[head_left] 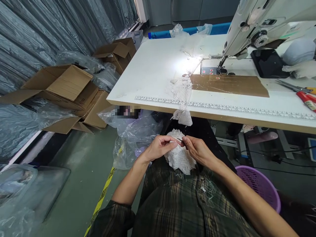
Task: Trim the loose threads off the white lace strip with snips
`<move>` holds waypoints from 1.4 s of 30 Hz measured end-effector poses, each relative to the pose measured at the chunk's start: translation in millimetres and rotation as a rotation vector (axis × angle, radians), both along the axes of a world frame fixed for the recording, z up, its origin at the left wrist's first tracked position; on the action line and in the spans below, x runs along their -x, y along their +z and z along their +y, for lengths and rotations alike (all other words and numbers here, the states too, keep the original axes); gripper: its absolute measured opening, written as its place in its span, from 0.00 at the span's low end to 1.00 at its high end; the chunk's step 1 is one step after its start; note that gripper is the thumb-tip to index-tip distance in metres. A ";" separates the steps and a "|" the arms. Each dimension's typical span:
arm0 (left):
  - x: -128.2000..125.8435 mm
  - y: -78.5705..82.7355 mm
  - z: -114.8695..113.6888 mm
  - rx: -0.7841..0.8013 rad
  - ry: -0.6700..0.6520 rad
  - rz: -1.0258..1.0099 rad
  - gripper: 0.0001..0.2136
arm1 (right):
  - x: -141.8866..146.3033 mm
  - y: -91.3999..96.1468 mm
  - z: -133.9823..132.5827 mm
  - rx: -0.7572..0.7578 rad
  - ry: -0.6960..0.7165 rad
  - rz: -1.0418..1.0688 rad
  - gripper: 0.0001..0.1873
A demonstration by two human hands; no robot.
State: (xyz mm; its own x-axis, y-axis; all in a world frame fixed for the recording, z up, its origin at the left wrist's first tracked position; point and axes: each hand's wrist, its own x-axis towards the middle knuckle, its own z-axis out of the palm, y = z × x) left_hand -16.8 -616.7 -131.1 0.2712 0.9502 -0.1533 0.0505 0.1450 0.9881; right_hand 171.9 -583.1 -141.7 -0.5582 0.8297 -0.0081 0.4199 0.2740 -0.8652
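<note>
Both my hands work over my lap, below the table's front edge. My left hand is closed, pinching the top of a bunch of white lace. My right hand is closed too, gripping the lace together with a small thin metal tool between the fingertips. The lace strip runs up from my lap over the edge onto the white table toward the sewing machine.
A cardboard sheet lies by the needle. Scissors and a red tool rest at the right. Open cardboard boxes and plastic bags stand on the floor to the left. A purple basket sits at my right.
</note>
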 end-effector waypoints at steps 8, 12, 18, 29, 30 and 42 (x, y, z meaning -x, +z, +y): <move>-1.0 3.7 3.3 0.020 -0.013 0.062 0.14 | 0.5 -0.6 1.0 -0.105 0.019 -0.043 0.22; -4.7 2.8 2.3 0.041 0.019 0.058 0.14 | -2.6 -4.9 0.7 -0.050 -0.036 -0.020 0.21; -13.4 -8.3 1.6 0.016 0.031 0.074 0.15 | -23.7 -15.9 -13.2 0.221 0.175 0.076 0.20; -14.2 -37.9 12.3 -0.471 0.151 0.507 0.18 | -6.9 -10.4 33.8 -0.023 -0.330 0.188 0.30; -13.7 -36.1 14.9 -0.483 0.197 0.462 0.15 | -2.1 -8.1 36.2 -0.040 -0.336 0.201 0.28; -15.1 -15.7 22.1 0.152 -0.018 -0.449 0.24 | -9.7 16.8 -17.7 0.082 0.290 0.208 0.07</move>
